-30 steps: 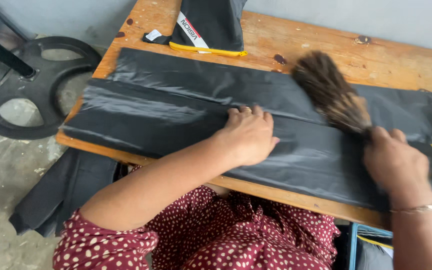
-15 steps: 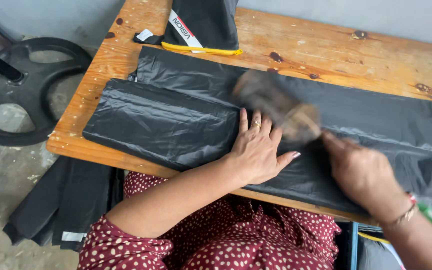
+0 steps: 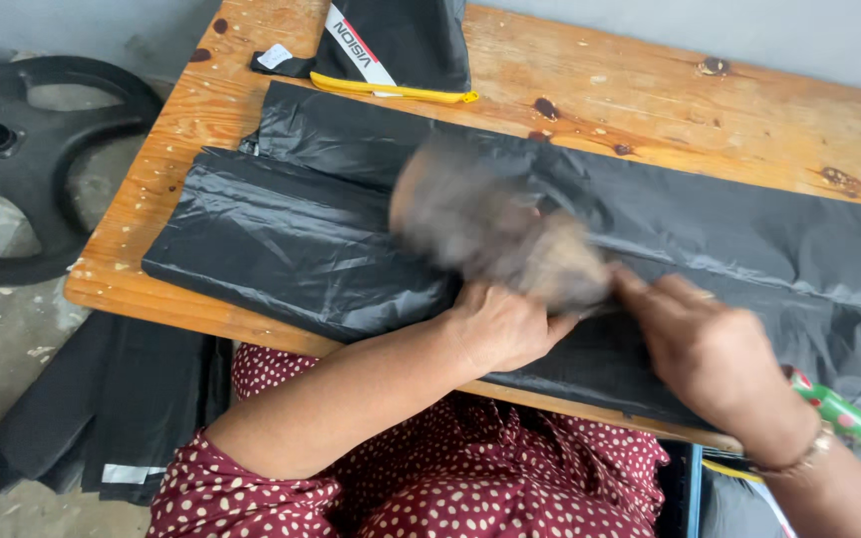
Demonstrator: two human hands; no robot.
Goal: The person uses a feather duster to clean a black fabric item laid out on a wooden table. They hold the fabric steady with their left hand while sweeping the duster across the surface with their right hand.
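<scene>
- We see the left hand (image 3: 498, 327) lying palm down on the black plastic sheet (image 3: 291, 234), fingers spread flat and gripping nothing; it sits near the table's front edge, at about six o'clock from the sheet's middle.
- We see the right hand (image 3: 710, 354), at three o'clock from the left hand, closed around the handle end of a brush (image 3: 485, 224).
- The brush head is blurred; its brown bristles lie over the sheet at about twelve o'clock from the left hand.
- The sheet is spread lengthwise across the wooden table (image 3: 749, 110), with a folded part at its nine o'clock end.
- At the table's twelve o'clock edge lies a black bag with yellow trim (image 3: 401, 45).
- On the floor at nine o'clock we note a black wheel (image 3: 32, 169).
</scene>
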